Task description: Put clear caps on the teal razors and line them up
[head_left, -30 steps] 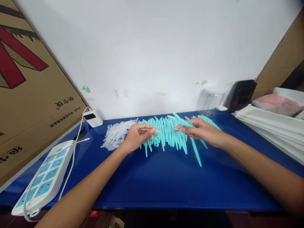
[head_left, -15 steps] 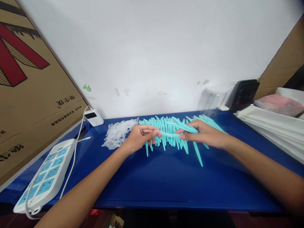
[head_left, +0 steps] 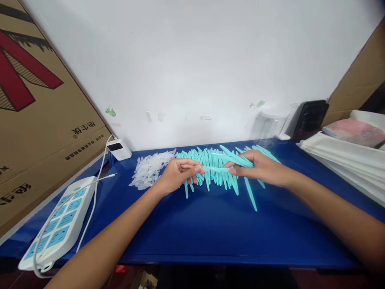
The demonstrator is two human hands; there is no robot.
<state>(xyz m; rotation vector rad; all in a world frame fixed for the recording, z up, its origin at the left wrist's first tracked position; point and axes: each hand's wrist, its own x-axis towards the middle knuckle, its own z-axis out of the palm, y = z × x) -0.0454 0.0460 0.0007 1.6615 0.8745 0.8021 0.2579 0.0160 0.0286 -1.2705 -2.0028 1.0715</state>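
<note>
My left hand is closed in a pinch on a small translucent cap, at the left end of a slim turquoise eyebrow razor. Thumb and forefinger of my right hand grip that razor's other end. Several more turquoise razors are tucked in the right hand, fanning up to the left. Beneath and behind both hands lies a dense row of turquoise razors. A heap of translucent caps sits left of my left hand. Fingers partly hide how far the cap covers the razor.
The blue table meets a white wall behind. At left are a power strip with a white cable, a small white device and a cardboard box. A clear jar, black case and stacked white trays stand right.
The razors tucked in my right hand have turned slightly and shifted a little right. My left hand keeps its pinch in nearly the same place.
</note>
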